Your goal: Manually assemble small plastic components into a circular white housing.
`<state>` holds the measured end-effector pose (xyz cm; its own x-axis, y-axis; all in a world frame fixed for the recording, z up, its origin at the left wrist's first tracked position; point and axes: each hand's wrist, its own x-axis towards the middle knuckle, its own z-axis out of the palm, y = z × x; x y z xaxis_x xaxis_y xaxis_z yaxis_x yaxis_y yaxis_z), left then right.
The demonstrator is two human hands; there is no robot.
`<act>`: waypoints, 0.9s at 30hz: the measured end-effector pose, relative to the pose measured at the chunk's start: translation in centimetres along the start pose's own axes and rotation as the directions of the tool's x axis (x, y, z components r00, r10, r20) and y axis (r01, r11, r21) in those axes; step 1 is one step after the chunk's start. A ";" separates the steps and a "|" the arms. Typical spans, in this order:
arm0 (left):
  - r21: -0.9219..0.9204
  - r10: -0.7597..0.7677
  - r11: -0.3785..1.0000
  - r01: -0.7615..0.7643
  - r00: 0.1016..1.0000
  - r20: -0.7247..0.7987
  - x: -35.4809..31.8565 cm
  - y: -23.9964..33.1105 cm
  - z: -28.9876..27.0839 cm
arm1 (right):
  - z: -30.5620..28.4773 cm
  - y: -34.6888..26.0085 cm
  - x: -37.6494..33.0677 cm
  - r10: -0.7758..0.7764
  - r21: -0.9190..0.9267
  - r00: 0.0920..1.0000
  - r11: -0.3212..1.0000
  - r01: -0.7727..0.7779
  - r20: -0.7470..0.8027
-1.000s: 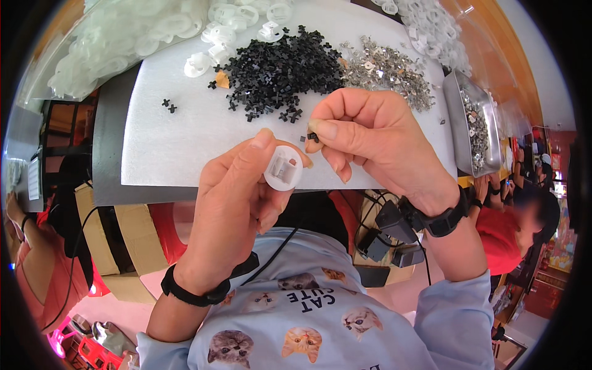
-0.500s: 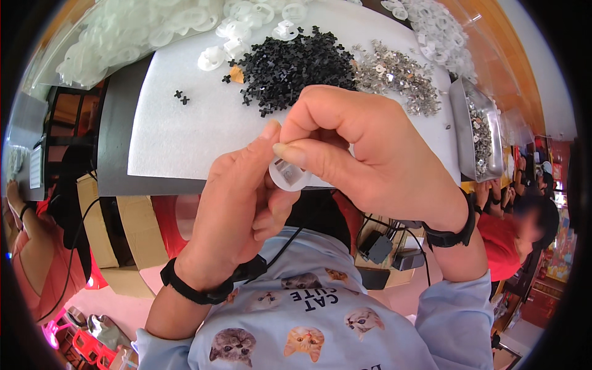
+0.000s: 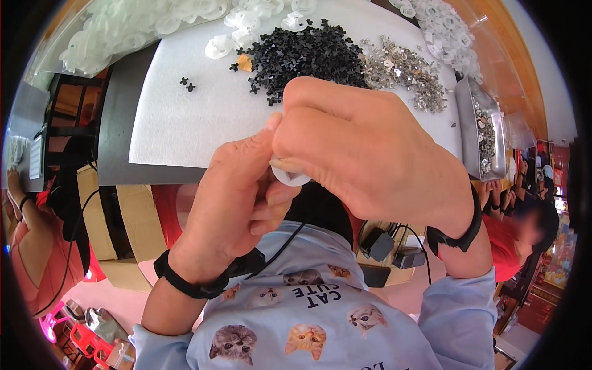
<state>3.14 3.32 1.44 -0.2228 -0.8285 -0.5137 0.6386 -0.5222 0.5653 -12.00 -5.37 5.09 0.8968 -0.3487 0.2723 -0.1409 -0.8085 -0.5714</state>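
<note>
Between my two hands, near the front edge of the table, is a small round white plastic part (image 3: 291,177). My left hand (image 3: 228,191) grips it with thumb and curled fingers. From the right, my right hand (image 3: 376,154) closes over its top, thumb pressed on the part and fingers bent in. Whatever those fingertips pinch, if anything, is hidden behind the hand. Beyond them, a heap of small black cross-shaped pieces (image 3: 305,55) lies on a white foam sheet (image 3: 185,129). Right of it spreads a pile of small shiny metal pieces (image 3: 410,73).
Several white plastic parts (image 3: 219,47) sit behind the black heap, and a clear bin of more white parts (image 3: 139,31) fills the far left. A metal tray (image 3: 467,126) of small pieces stands at right. Other people (image 3: 515,228) are at the right side.
My right hand has rolled forward over the white part, covering more of it, and its fingers have folded further in. The view has shifted slightly.
</note>
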 end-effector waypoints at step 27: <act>-0.015 -0.014 1.000 0.013 1.000 -0.018 0.3 0.1 -0.5 | 1.6 0.9 -0.9 0.005 -0.027 0.992 1.000 -0.009 -0.126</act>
<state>3.51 3.14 1.05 -0.2185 -0.8177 -0.5325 0.6468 -0.5300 0.5485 -12.24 -5.05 3.12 0.8359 -0.4101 0.3649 -0.1600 -0.8179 -0.5527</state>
